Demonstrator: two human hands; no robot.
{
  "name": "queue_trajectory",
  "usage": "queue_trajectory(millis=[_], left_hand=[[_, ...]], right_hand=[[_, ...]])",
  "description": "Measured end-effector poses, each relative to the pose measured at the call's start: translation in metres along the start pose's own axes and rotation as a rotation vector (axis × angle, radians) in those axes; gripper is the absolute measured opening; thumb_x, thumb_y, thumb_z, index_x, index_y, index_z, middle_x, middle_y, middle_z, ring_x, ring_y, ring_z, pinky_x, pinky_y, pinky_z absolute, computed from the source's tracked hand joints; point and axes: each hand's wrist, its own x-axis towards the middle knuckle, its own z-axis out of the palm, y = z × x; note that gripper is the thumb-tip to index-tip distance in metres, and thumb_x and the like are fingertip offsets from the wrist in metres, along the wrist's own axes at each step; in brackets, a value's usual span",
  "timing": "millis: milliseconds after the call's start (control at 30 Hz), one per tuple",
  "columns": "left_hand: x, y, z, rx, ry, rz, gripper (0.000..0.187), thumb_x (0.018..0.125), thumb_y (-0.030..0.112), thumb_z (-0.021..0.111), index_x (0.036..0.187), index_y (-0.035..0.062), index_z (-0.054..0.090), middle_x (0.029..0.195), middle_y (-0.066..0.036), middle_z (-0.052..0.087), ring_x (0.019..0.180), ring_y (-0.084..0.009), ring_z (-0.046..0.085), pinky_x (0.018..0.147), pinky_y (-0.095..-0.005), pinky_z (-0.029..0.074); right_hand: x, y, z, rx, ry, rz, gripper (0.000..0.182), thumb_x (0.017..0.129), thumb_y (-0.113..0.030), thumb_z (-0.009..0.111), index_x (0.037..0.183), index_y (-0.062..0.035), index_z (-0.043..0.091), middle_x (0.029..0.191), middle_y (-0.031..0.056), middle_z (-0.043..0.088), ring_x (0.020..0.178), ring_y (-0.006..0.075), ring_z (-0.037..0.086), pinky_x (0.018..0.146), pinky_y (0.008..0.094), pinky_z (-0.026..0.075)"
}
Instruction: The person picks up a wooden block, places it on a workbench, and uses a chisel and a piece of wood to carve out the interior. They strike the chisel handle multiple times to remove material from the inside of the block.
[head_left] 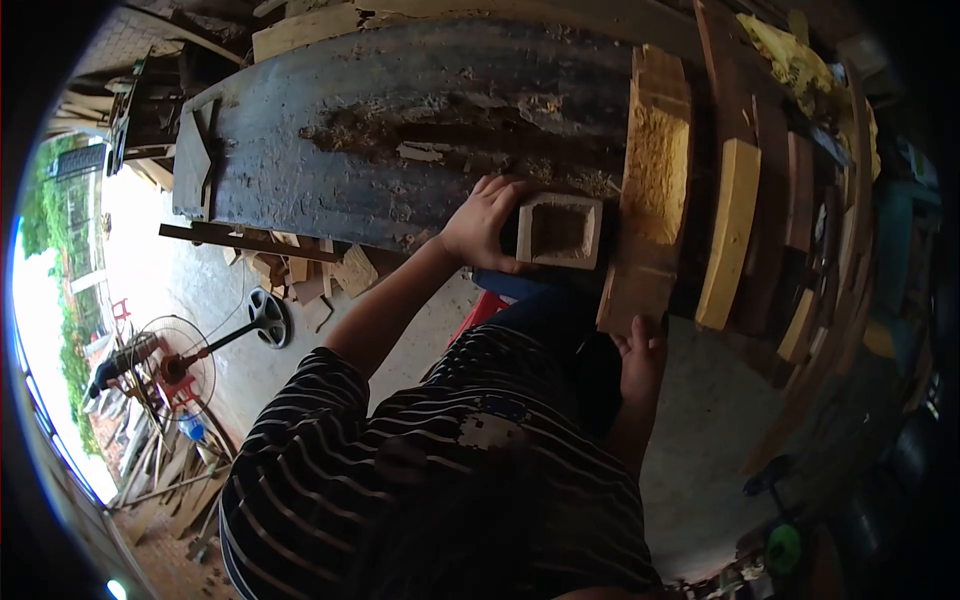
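My left hand (490,226) grips the left side of a square wooden block (592,235), fingers above and thumb below. The block has a square hollow facing up and sits at the near edge of the dark, worn wooden slab (290,130). To its right a thick wooden plank (640,280) lies across the slab, with a long, rough-cut yellowish recess in it. My right hand (642,365) is at the near end of this plank, its fingertips against the end. Part of that hand is hidden under the plank.
Further right lie a yellow wood strip (728,235) and several darker boards. A yellow bag (790,55) is at the back right. Wood offcuts (300,265) lie under the slab's near edge. A standing fan (165,365) and scrap wood are on the left.
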Motion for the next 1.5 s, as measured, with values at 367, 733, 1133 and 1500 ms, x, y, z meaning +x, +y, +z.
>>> queue_trajectory(millis=[367,733,1133,1500], left_hand=[[-0.004,0.001,0.007,0.032,0.049,0.034,0.094,0.053,0.048,0.076,0.124,-0.0025,0.042,0.115,-0.022,0.051,0.112,-0.0384,0.046,0.099,-0.0440,0.031],[-0.009,0.013,0.012,0.095,0.108,0.121,0.099,0.057,0.052,0.077,0.131,0.0013,0.035,0.124,-0.019,0.049,0.118,-0.0353,0.044,0.101,-0.0426,0.030],[-0.004,0.011,0.022,0.153,0.137,0.054,0.090,0.057,0.041,0.078,0.129,0.0040,0.039,0.118,-0.019,0.052,0.113,-0.0375,0.047,0.099,-0.0446,0.033],[-0.002,0.012,0.023,0.176,0.106,-0.002,0.094,0.054,0.039,0.079,0.132,0.0053,0.037,0.120,-0.017,0.051,0.112,-0.0373,0.047,0.098,-0.0452,0.035]], right_hand=[[-0.004,0.009,0.024,0.198,0.085,-0.136,0.046,0.089,-0.029,0.060,0.123,-0.0032,0.042,0.111,0.0127,0.053,0.096,0.0223,0.059,0.074,0.0357,0.054],[-0.025,0.054,0.013,0.392,0.161,-0.300,0.036,0.093,-0.035,0.052,0.113,-0.0055,0.046,0.101,0.0110,0.058,0.086,0.0194,0.061,0.072,0.0320,0.051],[0.005,-0.044,-0.158,-0.442,0.967,-1.142,0.008,0.086,0.001,0.054,0.092,-0.0032,0.058,0.089,0.0062,0.062,0.079,0.0147,0.059,0.070,0.0250,0.047],[0.046,-0.165,-0.195,-1.336,1.008,-0.431,0.030,0.089,-0.034,0.055,0.100,-0.0066,0.060,0.080,0.0188,0.065,0.081,0.0374,0.063,0.071,0.0469,0.049]])
